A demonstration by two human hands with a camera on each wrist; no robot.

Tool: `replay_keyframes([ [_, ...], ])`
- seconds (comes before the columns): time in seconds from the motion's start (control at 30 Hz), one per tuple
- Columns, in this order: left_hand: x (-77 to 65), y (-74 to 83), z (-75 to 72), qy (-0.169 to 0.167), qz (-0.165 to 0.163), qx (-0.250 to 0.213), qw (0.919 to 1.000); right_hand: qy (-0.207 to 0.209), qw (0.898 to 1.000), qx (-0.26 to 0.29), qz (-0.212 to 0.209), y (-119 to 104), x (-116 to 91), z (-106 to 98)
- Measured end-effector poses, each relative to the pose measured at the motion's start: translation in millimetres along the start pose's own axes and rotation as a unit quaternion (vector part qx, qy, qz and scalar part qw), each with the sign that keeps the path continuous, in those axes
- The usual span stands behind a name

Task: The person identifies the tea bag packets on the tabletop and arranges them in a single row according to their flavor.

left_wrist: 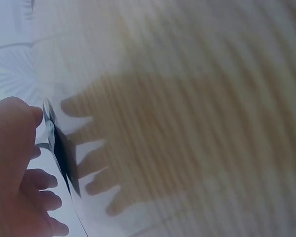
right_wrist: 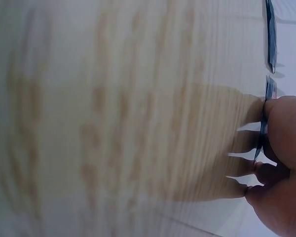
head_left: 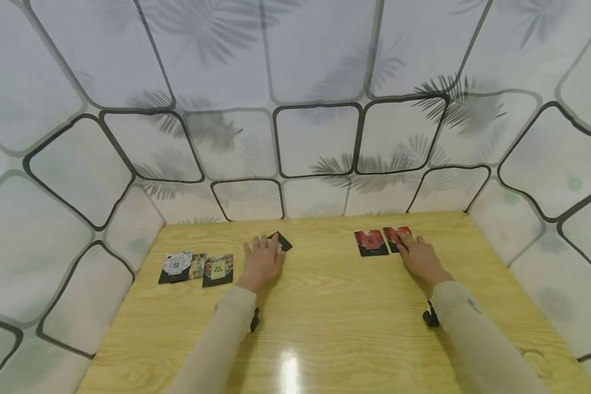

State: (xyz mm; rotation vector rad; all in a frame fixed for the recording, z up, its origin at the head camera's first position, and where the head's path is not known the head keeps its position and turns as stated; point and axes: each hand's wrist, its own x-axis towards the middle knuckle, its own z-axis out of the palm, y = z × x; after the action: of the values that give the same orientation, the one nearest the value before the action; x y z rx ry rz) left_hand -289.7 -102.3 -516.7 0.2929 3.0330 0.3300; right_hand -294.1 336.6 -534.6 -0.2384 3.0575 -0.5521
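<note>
My left hand (head_left: 262, 264) reaches over a small dark packet (head_left: 284, 243) that lies turned at an angle near the back of the table. In the left wrist view the thumb touches the edge of this packet (left_wrist: 64, 155), while the other fingers are spread apart. My right hand (head_left: 420, 260) has its fingertips on a red and black packet (head_left: 391, 235) at the back right. Seen edge-on in the right wrist view, that packet (right_wrist: 262, 128) sits against the fingers. Beside it lies a matching red and black packet (head_left: 371, 242).
On the left of the wooden table (head_left: 325, 317) are a white and black packet (head_left: 176, 265), a partly covered brownish packet (head_left: 197, 266) and a packet with a yellow-green label (head_left: 218, 270). A patterned white curtain (head_left: 317, 139) encloses the back and sides.
</note>
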Motion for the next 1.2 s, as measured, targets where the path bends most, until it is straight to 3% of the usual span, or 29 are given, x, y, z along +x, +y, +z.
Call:
replay_keyframes([
  [0.43, -8.4, -17.6, 1.3, -0.001, 0.004, 0.007, 1.0, -0.007, 1.0, -0.01, 0.0, -2, -2, -3],
  [0.63, -11.3, -24.8, -0.4, -0.002, 0.02, 0.015, 0.9997, -0.005, 1.0, -0.018, -0.001, -1, 0, -2],
  [0.87, -15.1, -31.2, -4.9, -0.023, 0.019, 0.004, 0.9995, -0.007, 1.0, -0.019, 0.002, 2, 2, 2],
  [1.2, -21.7, -40.1, -10.0, -0.012, 0.016, 0.011, 0.9997, -0.006, 1.0, -0.02, 0.001, 4, 3, 2],
])
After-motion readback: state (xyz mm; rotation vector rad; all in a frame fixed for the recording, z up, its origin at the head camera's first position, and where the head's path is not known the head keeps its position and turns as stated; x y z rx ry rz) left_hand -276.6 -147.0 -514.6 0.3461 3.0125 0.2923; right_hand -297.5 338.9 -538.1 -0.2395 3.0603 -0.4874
